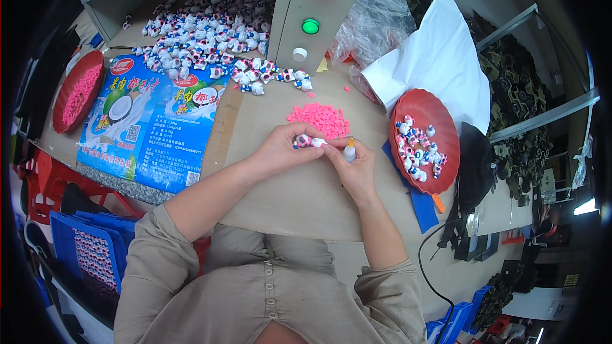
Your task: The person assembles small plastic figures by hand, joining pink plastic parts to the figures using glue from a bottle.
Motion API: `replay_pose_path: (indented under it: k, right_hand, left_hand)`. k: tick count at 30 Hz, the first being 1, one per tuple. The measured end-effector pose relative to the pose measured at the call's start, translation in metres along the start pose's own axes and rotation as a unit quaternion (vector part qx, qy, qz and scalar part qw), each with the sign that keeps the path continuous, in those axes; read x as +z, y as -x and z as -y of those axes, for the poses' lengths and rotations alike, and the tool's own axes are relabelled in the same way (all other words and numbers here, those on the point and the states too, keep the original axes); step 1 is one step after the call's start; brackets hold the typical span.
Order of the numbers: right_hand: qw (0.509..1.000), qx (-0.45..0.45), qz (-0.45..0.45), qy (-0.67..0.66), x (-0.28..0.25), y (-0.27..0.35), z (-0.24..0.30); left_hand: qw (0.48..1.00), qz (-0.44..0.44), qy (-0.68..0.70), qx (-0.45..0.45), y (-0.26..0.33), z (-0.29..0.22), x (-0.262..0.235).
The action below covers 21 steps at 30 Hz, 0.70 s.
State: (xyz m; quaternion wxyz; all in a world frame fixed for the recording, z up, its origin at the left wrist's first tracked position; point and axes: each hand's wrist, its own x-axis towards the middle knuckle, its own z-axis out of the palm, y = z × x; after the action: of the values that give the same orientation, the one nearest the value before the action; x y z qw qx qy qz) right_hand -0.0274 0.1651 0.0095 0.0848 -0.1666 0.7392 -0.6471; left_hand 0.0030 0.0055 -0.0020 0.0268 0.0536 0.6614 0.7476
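My left hand (274,150), its fingers closed, pinches a small white figurine (303,142) with pink and blue parts above the brown work surface. In my right hand (359,173) a small white squeeze bottle (349,153) with a yellowish tip is held upright. The right thumb and fingertip meet the figurine's right end; whether a tiny piece sits between them is too small to tell. Just beyond both hands lies a heap of small pink pieces (319,116). A red bowl (449,130) on the right holds several similar figurines (417,140).
Many figurines (217,32) spill from under a grey machine housing (306,0) with red and green buttons. A blue printed cardboard sheet (143,134) lies on the left beside a red bowl (95,70) of pink pieces. White sheeting (427,57) and clear plastic (382,16) stand behind right.
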Motion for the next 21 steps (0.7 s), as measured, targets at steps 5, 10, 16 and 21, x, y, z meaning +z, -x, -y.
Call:
replay_pose_path:
  k: [5,10,16,21]
  right_hand:
    - [1.000,0.007,0.021,-0.016,-0.0004,-0.0013,0.0036]
    - [0.999,0.018,0.024,-0.021,0.0014,-0.0012,0.0043]
    - [1.000,0.012,0.023,-0.015,0.0041,0.0016,0.0004]
    - [0.999,0.022,0.017,-0.035,0.0046,0.0021,0.0013]
  left_hand:
    - [0.993,-0.006,0.101,-0.053,-0.0007,-0.0020,-0.0013]
    - [0.984,-0.021,0.159,-0.072,-0.0004,-0.0007,-0.0002]
    - [0.981,-0.040,0.168,-0.085,0.0012,0.0022,0.0023]
    - [0.979,-0.046,0.168,-0.103,-0.0001,0.0030,0.0029]
